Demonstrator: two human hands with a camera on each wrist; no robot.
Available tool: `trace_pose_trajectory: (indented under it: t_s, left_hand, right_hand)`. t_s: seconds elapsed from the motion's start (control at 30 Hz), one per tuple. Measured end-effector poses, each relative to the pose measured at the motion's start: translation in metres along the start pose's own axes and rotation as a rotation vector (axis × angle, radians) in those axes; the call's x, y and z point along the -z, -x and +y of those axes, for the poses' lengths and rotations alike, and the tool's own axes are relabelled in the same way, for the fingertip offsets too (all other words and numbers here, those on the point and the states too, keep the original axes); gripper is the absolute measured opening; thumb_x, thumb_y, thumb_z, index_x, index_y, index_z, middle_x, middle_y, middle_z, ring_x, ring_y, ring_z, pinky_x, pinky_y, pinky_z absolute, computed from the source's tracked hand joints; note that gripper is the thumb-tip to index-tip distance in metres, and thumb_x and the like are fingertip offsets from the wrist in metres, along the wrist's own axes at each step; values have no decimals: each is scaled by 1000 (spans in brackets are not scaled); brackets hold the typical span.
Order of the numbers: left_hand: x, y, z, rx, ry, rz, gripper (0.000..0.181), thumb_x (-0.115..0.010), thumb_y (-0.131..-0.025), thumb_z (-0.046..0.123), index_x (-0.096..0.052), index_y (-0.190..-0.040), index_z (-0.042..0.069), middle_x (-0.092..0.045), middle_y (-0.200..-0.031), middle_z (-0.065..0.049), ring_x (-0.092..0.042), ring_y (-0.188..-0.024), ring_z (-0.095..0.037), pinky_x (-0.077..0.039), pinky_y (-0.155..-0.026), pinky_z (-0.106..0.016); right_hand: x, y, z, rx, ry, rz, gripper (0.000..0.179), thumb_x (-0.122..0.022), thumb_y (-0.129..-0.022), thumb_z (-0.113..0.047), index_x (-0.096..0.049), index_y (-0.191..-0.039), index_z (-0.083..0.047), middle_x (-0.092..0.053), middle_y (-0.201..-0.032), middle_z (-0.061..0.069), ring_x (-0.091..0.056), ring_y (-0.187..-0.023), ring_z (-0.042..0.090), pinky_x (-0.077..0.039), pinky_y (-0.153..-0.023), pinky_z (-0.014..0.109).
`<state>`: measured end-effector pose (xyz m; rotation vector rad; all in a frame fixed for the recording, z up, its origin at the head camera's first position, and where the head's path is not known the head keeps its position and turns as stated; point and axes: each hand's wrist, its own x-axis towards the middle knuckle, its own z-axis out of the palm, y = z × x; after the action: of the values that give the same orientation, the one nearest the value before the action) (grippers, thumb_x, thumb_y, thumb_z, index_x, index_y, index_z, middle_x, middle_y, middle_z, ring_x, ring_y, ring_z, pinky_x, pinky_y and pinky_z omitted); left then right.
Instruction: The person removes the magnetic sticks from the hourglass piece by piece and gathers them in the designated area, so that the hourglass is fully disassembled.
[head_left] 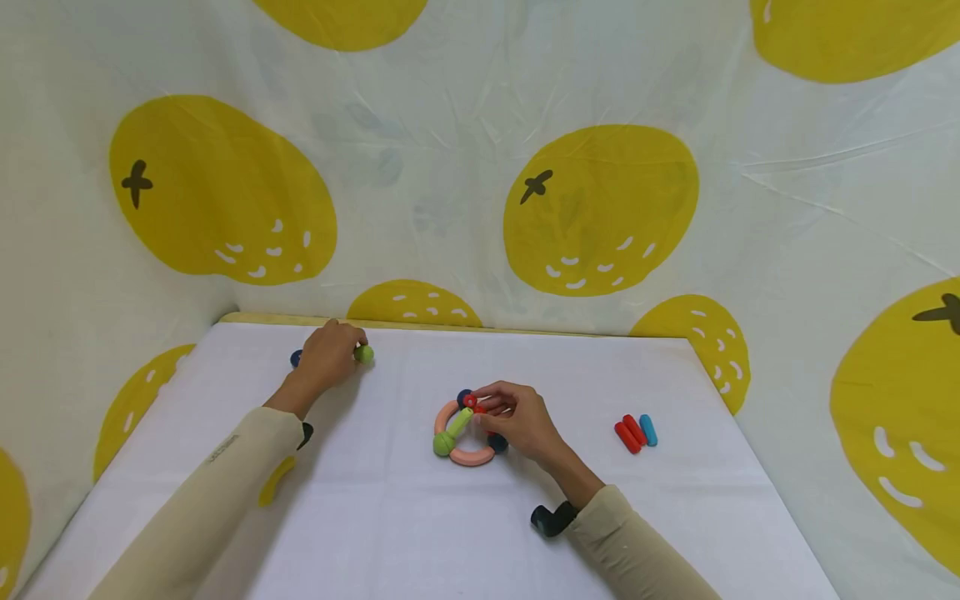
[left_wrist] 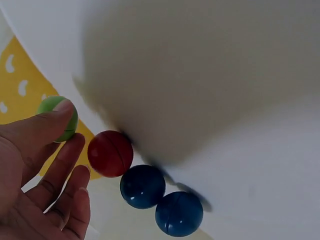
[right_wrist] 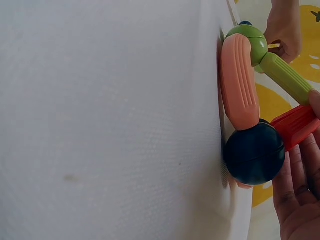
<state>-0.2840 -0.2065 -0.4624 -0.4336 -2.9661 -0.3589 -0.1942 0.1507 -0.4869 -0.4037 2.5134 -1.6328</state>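
At the far left of the table, my left hand point(head_left: 328, 358) pinches a green ball point(left_wrist: 47, 105) between thumb and fingers. Close by in the left wrist view lie a red ball point(left_wrist: 110, 154) and two dark blue balls point(left_wrist: 142, 186). Mid-table stands a magnetic building toy: curved pink rods point(head_left: 472, 457) join a green ball point(head_left: 443, 443) and dark blue balls point(right_wrist: 255, 152) into a ring. A light green rod point(right_wrist: 287, 79) and red rods point(right_wrist: 295, 126) slant up from it. My right hand point(head_left: 525, 421) holds these rods near their upper ends, its fingers partly hiding them.
Two red rods point(head_left: 627, 437) and a blue rod point(head_left: 648, 430) lie to the right of the ring. A yellow curved piece point(head_left: 277, 481) shows beside the left sleeve. A fruit-patterned cloth point(head_left: 450, 208) hangs behind the white table point(head_left: 390, 533).
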Motion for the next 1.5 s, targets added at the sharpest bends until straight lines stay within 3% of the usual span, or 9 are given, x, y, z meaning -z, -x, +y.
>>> trace_pose_trajectory:
  t_s: [0.23,0.37,0.53,0.63,0.77,0.97,1.2,1.33,1.5]
  left_hand:
    - [-4,-5,1,-40,-150,7,23,-75,-85,-3,-82,-106,5,-80,-105,-16,-59,-87,-34,-51,-81,-51]
    - [-5,-6,1,-35,-162,0,26,-75,-86,-4,-82,-109,6,-80,-106,-16,-58,-88,-34,-50,-82,-51]
    - [-4,-2,3,-29,-151,6,36,-77,-88,2,-76,-123,7,-76,-116,-20,-58,-102,-39,-51,-90,-54]
    - [2,4,13,-39,-93,11,39,-84,-86,9,-75,-123,9,-74,-115,-20,-58,-107,-40,-51,-92,-54]
    - [11,14,39,-74,23,-12,40,-91,-83,21,-76,-119,11,-73,-111,-16,-57,-108,-37,-52,-91,-52]
    - [18,34,83,-145,196,-113,33,-88,-88,28,-76,-117,17,-74,-109,-9,-58,-105,-26,-53,-88,-42]
    - [-4,51,116,-225,395,-248,34,-88,-88,22,-76,-119,15,-75,-103,-3,-60,-103,-22,-52,-88,-38]
    - [-21,53,126,-234,473,-274,32,-89,-87,20,-75,-115,14,-73,-91,5,-61,-97,-20,-49,-85,-34]
    - [-34,53,133,-220,519,-261,29,-90,-85,15,-73,-109,14,-69,-87,1,-60,-83,-17,-48,-74,-26]
  right_hand:
    - [-2,1,-2,13,-3,-12,33,-85,-90,-9,-77,-122,-15,-81,-105,10,-74,-90,21,-60,-74,23]
    - [-2,2,-5,9,-13,-12,34,-84,-90,-7,-77,-124,-11,-80,-107,15,-73,-92,27,-58,-72,20]
    - [-2,3,-6,9,-12,0,35,-83,-90,-4,-76,-123,-10,-80,-107,15,-73,-92,28,-58,-72,20]
    - [-4,2,-4,8,-11,6,34,-82,-90,-4,-76,-123,-9,-79,-107,15,-73,-92,27,-57,-71,19]
    - [-4,1,-5,-2,-14,1,33,-80,-90,1,-75,-122,-3,-78,-105,21,-73,-91,32,-57,-70,18]
    - [-2,0,-4,2,-23,4,34,-83,-90,-3,-76,-123,-5,-79,-106,19,-73,-93,31,-57,-72,18]
    - [-1,0,-3,20,-19,-3,35,-84,-90,-7,-77,-123,-12,-80,-105,13,-74,-89,23,-59,-74,21]
    - [0,0,-2,29,2,-15,36,-83,-91,-8,-76,-125,-15,-81,-104,9,-73,-88,19,-60,-75,23]
    - [-1,0,-3,62,51,-28,40,-81,-92,-8,-75,-131,-16,-80,-103,6,-73,-90,17,-60,-79,26]
